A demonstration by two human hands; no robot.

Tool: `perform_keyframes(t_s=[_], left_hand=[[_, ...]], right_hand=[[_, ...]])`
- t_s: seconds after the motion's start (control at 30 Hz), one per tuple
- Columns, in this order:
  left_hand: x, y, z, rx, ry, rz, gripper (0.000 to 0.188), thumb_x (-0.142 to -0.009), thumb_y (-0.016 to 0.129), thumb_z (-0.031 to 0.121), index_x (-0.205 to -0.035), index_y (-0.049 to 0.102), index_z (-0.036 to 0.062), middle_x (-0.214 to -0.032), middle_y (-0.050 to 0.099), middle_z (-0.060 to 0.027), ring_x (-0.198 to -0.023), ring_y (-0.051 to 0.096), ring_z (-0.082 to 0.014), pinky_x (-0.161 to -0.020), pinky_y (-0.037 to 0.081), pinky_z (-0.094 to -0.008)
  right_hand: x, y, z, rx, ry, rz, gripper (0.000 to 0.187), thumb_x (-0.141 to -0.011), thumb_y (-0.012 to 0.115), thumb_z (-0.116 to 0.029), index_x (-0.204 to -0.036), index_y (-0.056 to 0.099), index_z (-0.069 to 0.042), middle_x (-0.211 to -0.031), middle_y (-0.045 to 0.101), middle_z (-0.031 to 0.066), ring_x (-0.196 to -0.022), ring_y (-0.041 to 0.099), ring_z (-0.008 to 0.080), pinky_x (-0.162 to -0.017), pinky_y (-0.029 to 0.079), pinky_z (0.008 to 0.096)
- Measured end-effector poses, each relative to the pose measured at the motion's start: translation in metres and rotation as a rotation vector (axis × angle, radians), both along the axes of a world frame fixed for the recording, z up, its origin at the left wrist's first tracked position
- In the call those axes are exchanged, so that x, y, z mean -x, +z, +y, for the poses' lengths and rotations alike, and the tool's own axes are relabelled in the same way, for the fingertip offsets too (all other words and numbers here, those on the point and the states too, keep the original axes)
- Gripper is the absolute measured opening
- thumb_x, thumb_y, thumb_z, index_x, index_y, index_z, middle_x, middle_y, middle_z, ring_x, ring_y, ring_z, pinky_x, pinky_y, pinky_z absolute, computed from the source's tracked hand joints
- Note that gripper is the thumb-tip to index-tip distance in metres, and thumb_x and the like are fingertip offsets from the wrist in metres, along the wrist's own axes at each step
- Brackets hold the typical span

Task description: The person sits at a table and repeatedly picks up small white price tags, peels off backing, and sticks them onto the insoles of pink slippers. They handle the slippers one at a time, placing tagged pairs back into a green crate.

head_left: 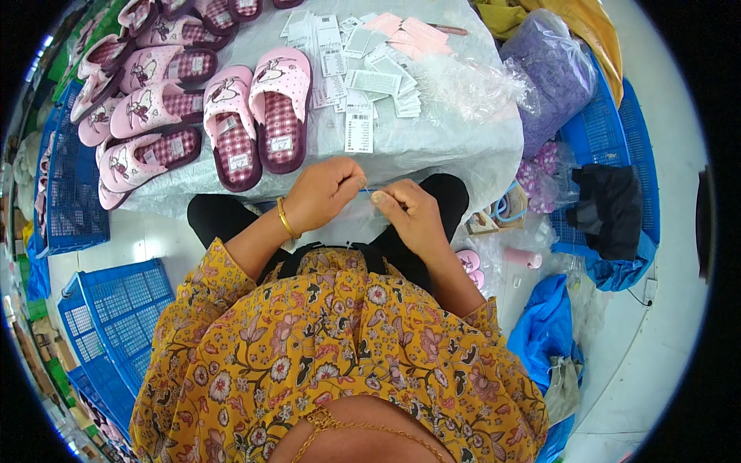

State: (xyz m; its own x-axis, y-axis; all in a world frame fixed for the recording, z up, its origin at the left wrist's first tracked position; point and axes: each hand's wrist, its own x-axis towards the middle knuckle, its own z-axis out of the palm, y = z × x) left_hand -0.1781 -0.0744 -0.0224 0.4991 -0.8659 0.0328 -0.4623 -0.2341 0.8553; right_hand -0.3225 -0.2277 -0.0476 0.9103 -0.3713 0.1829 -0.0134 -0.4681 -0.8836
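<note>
Both my hands meet over my lap, just in front of the table's near edge. My left hand is closed in a pinch, and so is my right hand. A thin light-blue string shows in the short gap between their fingertips, with an end in each pinch. Beyond my left hand a pair of pink slippers with plum checked insoles, a right slipper and a left slipper, lies side by side on the table. A white printed tag lies flat near the edge, beyond my hands.
More pink slippers crowd the table's left side. Paper tags, pink cards and crumpled clear plastic cover its middle and right. Blue crates stand at left and right. A small box with blue string sits below the table's right.
</note>
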Motion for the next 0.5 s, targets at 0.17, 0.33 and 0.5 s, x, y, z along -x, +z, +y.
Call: perform_keyframes(t_s=[0.17,0.33,0.5], left_hand=[[0.003,0.003,-0.007,0.089,-0.054,-0.137,0.014,-0.094,0.06,0.016,-0.091,0.062,0.0025,-0.079,0.06,-0.0122,-0.066,0.058,-0.0238,-0.062,0.046,-0.0325],[-0.028,0.011,-0.03,0.093,0.103,-0.167,0.017,-0.091,0.066,0.018,-0.1,0.067,0.0041,-0.088,0.066,-0.0105,-0.076,0.063,-0.0224,-0.07,0.05,-0.0317],[-0.108,0.007,-0.077,0.0,0.155,-0.668,0.039,-0.08,0.072,0.018,-0.117,0.064,0.0088,-0.108,0.059,-0.0102,-0.102,0.06,-0.0265,-0.087,0.05,-0.0374]], right_hand=[[-0.008,0.021,0.007,-0.283,-0.06,0.034,0.015,-0.09,0.072,-0.013,-0.098,0.068,-0.001,-0.08,0.066,0.0033,-0.073,0.059,0.0079,-0.067,0.049,0.0251],[-0.014,0.017,-0.001,-0.347,-0.131,0.023,0.012,-0.09,0.069,-0.008,-0.099,0.066,0.0,-0.081,0.066,0.0029,-0.072,0.058,0.0078,-0.068,0.049,0.0249],[-0.015,0.018,-0.01,-0.283,-0.137,0.013,0.014,-0.091,0.068,-0.009,-0.101,0.066,0.001,-0.083,0.066,0.0023,-0.072,0.057,0.0072,-0.067,0.049,0.0245]])
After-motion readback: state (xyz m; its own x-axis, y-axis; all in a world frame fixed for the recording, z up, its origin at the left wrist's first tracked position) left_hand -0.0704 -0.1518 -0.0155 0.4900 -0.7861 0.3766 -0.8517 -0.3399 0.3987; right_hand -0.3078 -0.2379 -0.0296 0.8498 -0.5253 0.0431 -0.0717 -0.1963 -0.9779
